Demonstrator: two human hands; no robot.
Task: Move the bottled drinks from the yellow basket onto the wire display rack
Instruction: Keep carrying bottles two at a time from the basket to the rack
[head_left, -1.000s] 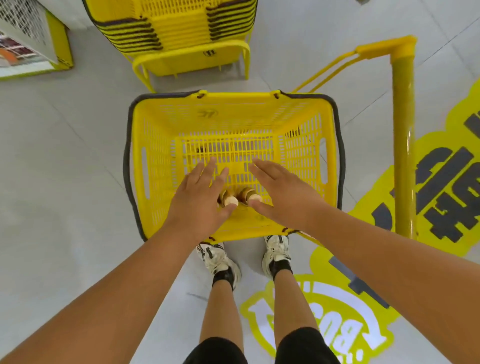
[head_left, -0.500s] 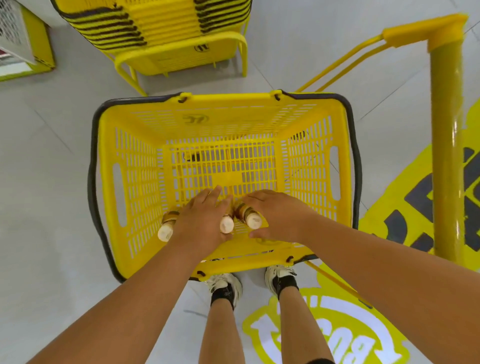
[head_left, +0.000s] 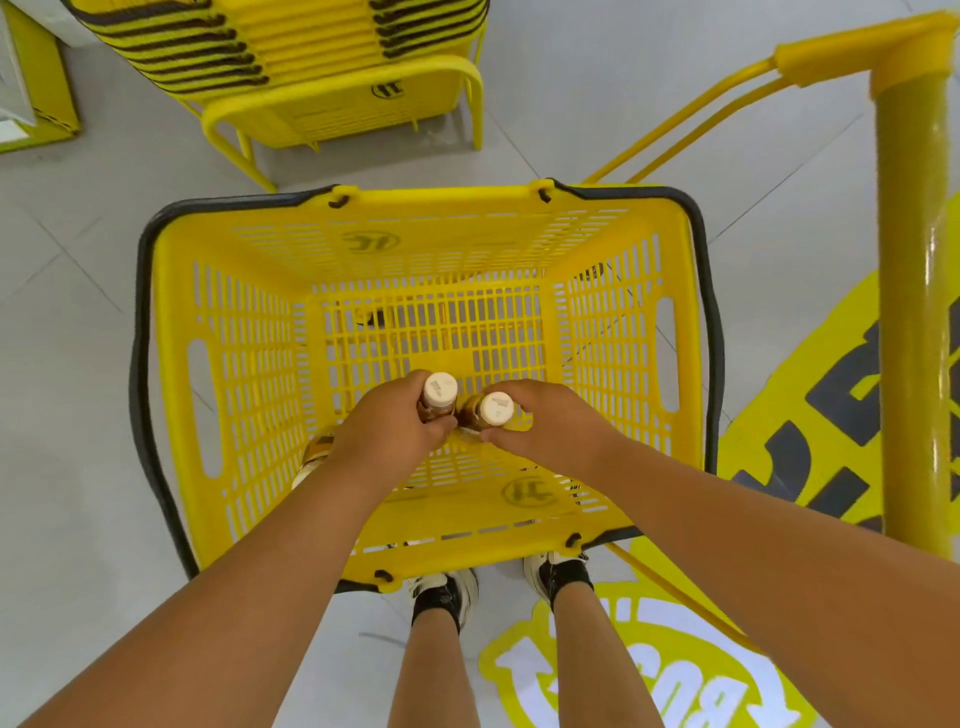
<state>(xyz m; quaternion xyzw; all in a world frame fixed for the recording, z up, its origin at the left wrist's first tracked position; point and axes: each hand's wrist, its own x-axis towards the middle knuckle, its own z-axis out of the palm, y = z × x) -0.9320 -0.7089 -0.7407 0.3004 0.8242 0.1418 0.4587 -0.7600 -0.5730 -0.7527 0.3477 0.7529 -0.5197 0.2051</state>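
Observation:
A yellow plastic basket (head_left: 249, 395) with dark grey handles stands on the floor below me. Both my hands are inside it. My left hand (head_left: 387, 434) grips a brown bottled drink with a white cap (head_left: 440, 389), held upright. Beside it, my right hand (head_left: 550, 431) grips a second white-capped brown bottle (head_left: 495, 409), also upright. The two bottles almost touch. A third bottle (head_left: 316, 454) lies on the basket floor, partly hidden under my left forearm. The wire display rack is not clearly in view.
A stack of nested yellow baskets (head_left: 311, 57) on a yellow stand sits just beyond the basket. A thick yellow post (head_left: 914, 312) with thin rails rises at the right. Yellow floor decals (head_left: 810, 447) lie at the right and by my feet (head_left: 447, 592).
My hands closed round two bottles that lay on the basket floor and raised them upright. The view moved closer to the basket.

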